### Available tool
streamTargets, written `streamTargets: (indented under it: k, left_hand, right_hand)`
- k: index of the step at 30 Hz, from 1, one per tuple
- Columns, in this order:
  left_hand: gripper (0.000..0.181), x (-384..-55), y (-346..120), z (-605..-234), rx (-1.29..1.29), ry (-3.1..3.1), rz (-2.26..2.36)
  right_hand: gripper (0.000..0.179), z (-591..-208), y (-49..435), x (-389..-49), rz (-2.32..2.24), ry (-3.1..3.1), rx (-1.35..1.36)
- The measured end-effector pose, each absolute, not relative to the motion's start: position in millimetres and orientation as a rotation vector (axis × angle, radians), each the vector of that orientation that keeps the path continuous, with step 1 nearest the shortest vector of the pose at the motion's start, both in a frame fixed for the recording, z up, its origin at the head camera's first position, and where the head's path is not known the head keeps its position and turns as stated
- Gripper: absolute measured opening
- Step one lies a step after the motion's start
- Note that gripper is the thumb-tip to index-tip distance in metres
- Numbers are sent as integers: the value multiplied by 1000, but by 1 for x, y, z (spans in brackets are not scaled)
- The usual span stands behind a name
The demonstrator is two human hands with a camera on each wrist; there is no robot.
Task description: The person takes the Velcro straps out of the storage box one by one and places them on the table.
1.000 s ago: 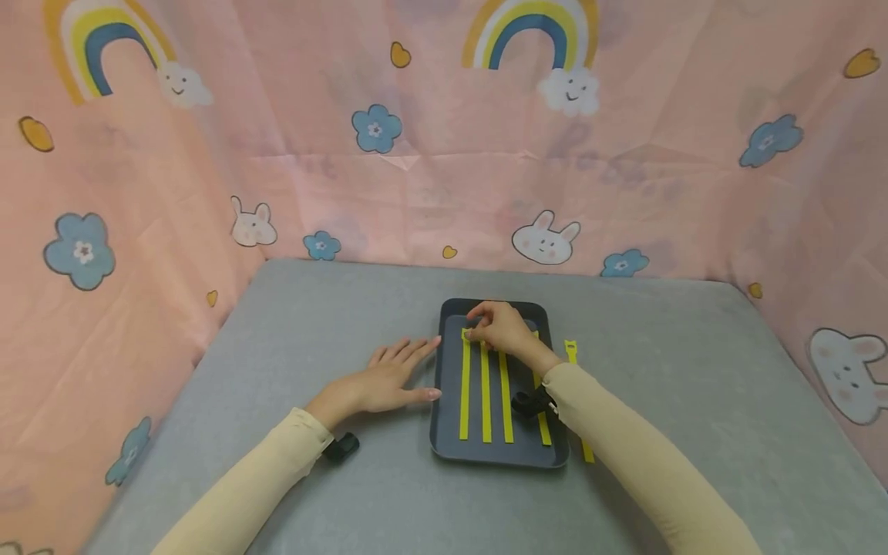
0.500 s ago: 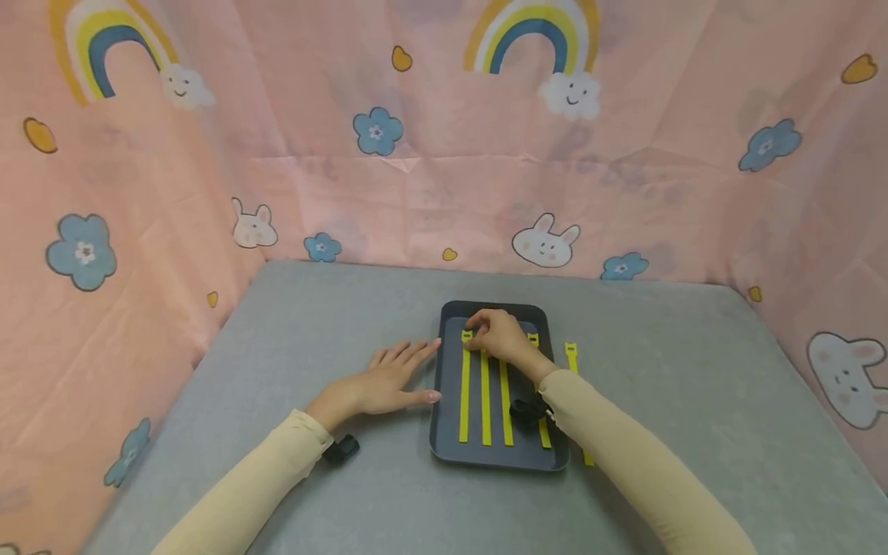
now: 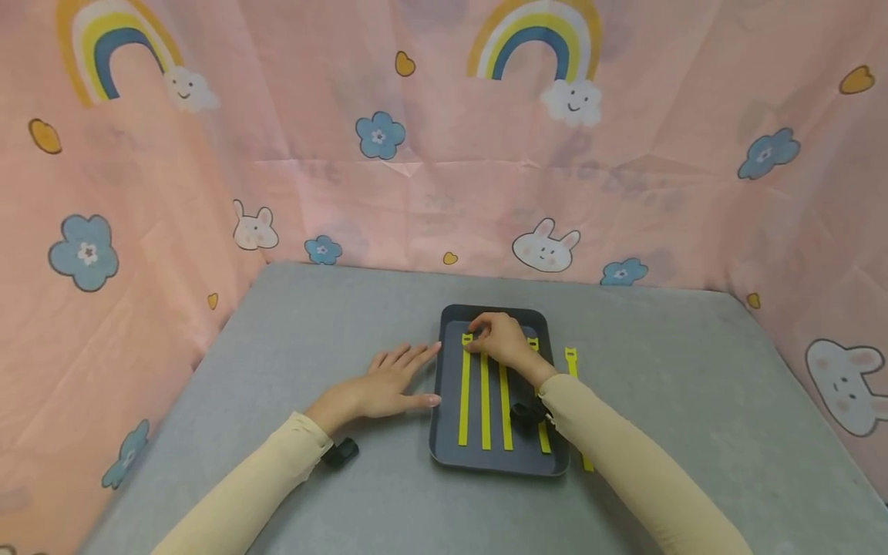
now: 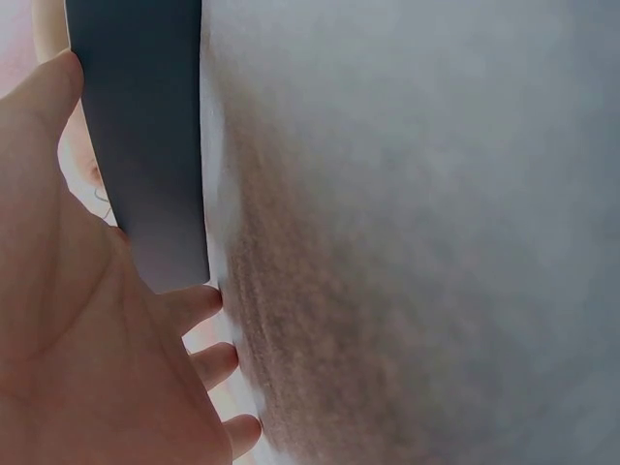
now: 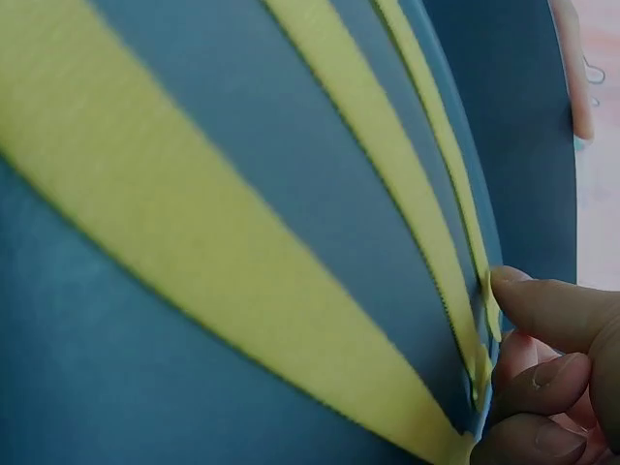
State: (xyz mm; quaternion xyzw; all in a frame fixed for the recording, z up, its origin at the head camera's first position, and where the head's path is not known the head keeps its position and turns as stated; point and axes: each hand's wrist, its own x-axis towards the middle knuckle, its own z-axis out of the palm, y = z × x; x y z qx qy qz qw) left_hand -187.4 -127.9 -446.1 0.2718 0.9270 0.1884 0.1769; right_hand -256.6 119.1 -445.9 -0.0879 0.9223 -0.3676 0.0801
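A dark grey rectangular tray holds several yellow hook-and-loop cable ties laid lengthwise, slotted heads toward the far end. My right hand reaches over them, thumb and index finger at the head of the leftmost cable tie. In the right wrist view, the thumb of this hand meets that tie's end while other fingers curl below. My left hand is spread beside the tray's left side. The left wrist view has its thumb against the tray wall, the other fingertips lower down.
Another yellow cable tie lies on the grey tabletop just right of the tray, partly hidden by the right sleeve. A pink printed curtain encloses the back and sides. Dark wrist cameras sit under both wrists.
The right hand has drawn back slightly, uncovering more of the right-hand cable tie's head. The left hand stays at the tray's side. The whole head view has shifted slightly downward.
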Motion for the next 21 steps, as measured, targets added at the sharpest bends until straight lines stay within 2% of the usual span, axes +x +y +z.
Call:
streamTargets:
  k: [9,21]
  left_hand:
    - [89,-193,-129,-456,752,2619,513]
    - [90,-188,-127,-448,757,2612,531]
  right_hand:
    - [31,-448,119,-257,-1092,2769,-276]
    - [25,-449,119,-256,-1121,2782,-326]
